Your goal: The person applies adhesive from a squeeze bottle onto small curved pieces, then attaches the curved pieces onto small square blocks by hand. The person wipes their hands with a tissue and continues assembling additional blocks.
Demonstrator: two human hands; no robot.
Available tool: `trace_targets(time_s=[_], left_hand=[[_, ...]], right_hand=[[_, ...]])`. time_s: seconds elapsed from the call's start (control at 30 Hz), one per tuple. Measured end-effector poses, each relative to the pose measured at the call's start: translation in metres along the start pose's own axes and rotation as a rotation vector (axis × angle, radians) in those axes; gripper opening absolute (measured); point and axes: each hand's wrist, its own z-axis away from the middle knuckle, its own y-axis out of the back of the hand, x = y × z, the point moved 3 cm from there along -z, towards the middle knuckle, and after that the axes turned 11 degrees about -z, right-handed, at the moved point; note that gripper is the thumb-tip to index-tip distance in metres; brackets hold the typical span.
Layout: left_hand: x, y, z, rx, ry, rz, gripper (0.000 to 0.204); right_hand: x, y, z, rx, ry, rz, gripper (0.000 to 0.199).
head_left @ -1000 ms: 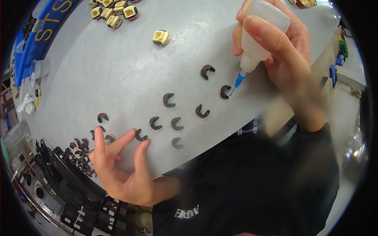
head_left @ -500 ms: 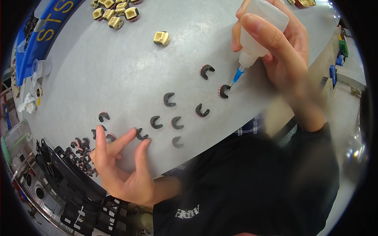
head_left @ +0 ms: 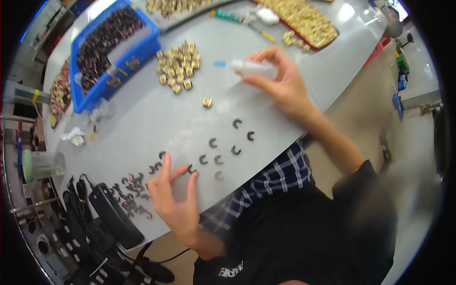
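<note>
My right hand [head_left: 285, 83] is wrapped round a translucent white squeeze bottle [head_left: 263, 70]. The bottle lies nearly level above the table, its blue needle tip [head_left: 219, 64] pointing left. Low on the left, my left hand [head_left: 173, 197] has thumb and index fingertip at either side of a small dark U-shaped piece [head_left: 191, 169] on the table; its other fingers are stretched out. Several like pieces stand in loose rows to the right, among them one U-shaped piece [head_left: 251, 136] near the table edge. A single cream block [head_left: 207, 102] sits beyond them. The picture is somewhat blurred.
A pile of cream blocks [head_left: 179, 68] lies farther back. Behind it stand a blue bin [head_left: 151, 40] of dark pieces and a red-edged tray [head_left: 327, 45] of cream parts. A heap of dark pieces [head_left: 130, 194], a clear cup [head_left: 52, 164] and black equipment [head_left: 114, 213] are at left.
The bottle has moved up and left, away from the rightmost U-shaped piece, and tipped from needle-down to nearly level. The view has shifted, showing more bins. My left hand keeps its pose at the same piece.
</note>
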Motion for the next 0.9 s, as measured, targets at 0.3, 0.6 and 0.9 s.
trace_targets(time_s=[0.3, 0.6, 0.9], left_hand=[[0.006, 0.005, 0.004, 0.011, -0.071, 0.024, 0.054], [0.001, 0.003, 0.011, -0.004, -0.007, 0.143, 0.059], [-0.005, 0.002, 0.016, 0.105, -0.033, 0.241, 0.065]], right_hand=[[-0.011, 0.004, -0.003, 0.033, -0.010, 0.303, 0.037], [-0.009, 0.092, -0.030, 0.264, 0.207, 1.074, 0.037], [-0.005, 0.099, -0.037, 0.215, -0.037, 0.779, 0.018]])
